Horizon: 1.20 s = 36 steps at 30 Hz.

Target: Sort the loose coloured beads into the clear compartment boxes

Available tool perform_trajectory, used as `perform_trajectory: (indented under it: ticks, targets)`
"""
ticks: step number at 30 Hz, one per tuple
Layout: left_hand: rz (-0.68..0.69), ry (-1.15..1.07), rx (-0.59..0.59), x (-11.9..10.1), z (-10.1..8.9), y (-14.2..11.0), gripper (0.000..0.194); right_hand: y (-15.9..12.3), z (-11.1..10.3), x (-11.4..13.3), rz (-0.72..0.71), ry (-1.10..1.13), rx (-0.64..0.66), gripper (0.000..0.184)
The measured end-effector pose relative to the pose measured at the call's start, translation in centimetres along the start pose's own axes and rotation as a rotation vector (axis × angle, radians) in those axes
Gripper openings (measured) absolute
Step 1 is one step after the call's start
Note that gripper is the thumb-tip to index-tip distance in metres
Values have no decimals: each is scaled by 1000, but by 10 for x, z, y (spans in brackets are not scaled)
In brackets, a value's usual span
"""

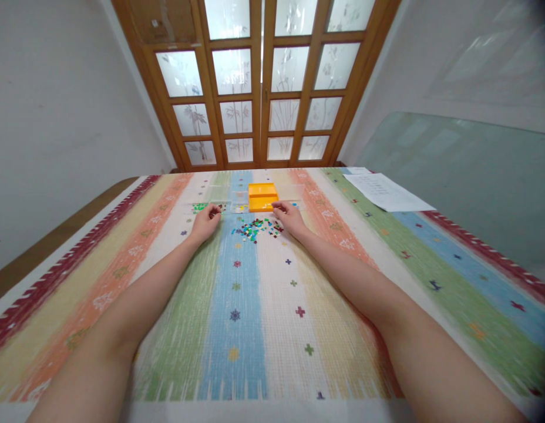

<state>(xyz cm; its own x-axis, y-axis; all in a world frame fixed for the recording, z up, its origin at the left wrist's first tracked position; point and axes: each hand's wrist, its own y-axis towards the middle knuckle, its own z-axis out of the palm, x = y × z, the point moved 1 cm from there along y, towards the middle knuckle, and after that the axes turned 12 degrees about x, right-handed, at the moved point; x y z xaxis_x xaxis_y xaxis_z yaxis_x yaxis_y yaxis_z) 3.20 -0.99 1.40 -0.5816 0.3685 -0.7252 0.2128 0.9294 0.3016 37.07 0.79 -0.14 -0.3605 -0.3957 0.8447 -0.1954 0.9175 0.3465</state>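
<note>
Taking the loose heap of small brick-like pieces (255, 230) as the clock's centre, green, blue, pale and dark red bits lie scattered on the striped tablecloth (234, 376); at twelve o'clock, just beyond the heap, sits a two-part yellow-orange plastic box (262, 190), lying open; the left hand (206, 221) is at nine o'clock, its fingers curled and the thumb near the fingertips, beside green pieces (199, 208) in a clear container (218, 194) toward ten o'clock; the right hand (290, 219) is at three o'clock, thumb and forefinger close together by the box's near right corner; I cannot tell whether either hand pinches a piece; a few yellow pieces (242, 208) lie toward eleven o'clock, left of the box; printed paper sheets (389, 192) rest well apart toward two o'clock; glazed wooden doors (261, 100) stand at twelve, beyond the table.
</note>
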Motion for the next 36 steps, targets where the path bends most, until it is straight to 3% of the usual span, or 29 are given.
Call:
perform_trajectory:
  ticks: [12, 16, 19, 22, 27, 30, 33, 36]
  targets:
    - [-220, -339, -319, 37, -29, 13, 21, 0, 0, 1, -2, -27, 28, 24]
    - [-249, -370, -338, 38, -29, 11, 39, 0, 1, 0, -3, -22, 26, 25]
    - [-226, -240, -313, 35, -26, 9, 41, 0, 1, -1, -10, -27, 19, 25]
    - [-107, -8, -210, 26, -20, 5, 28, 0, 1, -1, -11, -31, 21, 25]
    - [243, 239, 211, -7, 5, -5, 22, 0, 2, -3, 8, -15, 16, 23]
    - [422, 327, 376, -29, 18, -12, 28, 0, 2, -3, 11, -4, 13, 21]
    - [490, 383, 474, -42, 24, -17, 31, -1, 2, -2, 12, 11, 20, 19]
    - [493, 413, 488, -45, 24, -19, 32, -1, 2, -1, 17, 21, 29, 19]
